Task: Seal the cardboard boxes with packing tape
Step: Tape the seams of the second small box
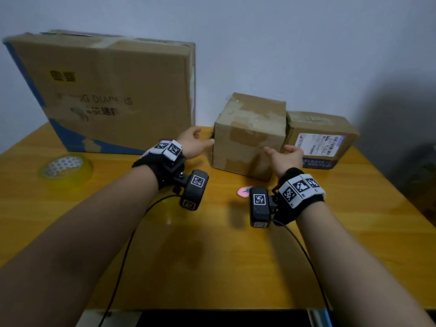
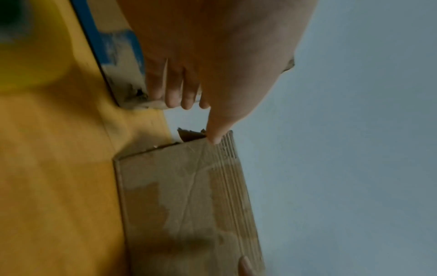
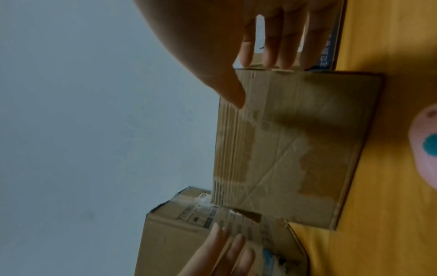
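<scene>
At the back of the yellow table [image 1: 236,256], both the left hand [image 1: 192,142] and right hand [image 1: 286,156] reached with fingers loosely spread, gripping nothing, toward the small cardboard box [image 1: 247,138], while the tape roll [image 1: 64,167] lay untouched, so sealing looked unstarted.

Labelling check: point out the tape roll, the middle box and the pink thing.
tape roll [image 1: 66,166]: head view, on its printed top face.
middle box [image 1: 247,142]: head view, on its front face.
pink thing [image 1: 244,192]: head view, on its pink body; what it is cannot be told.
</scene>
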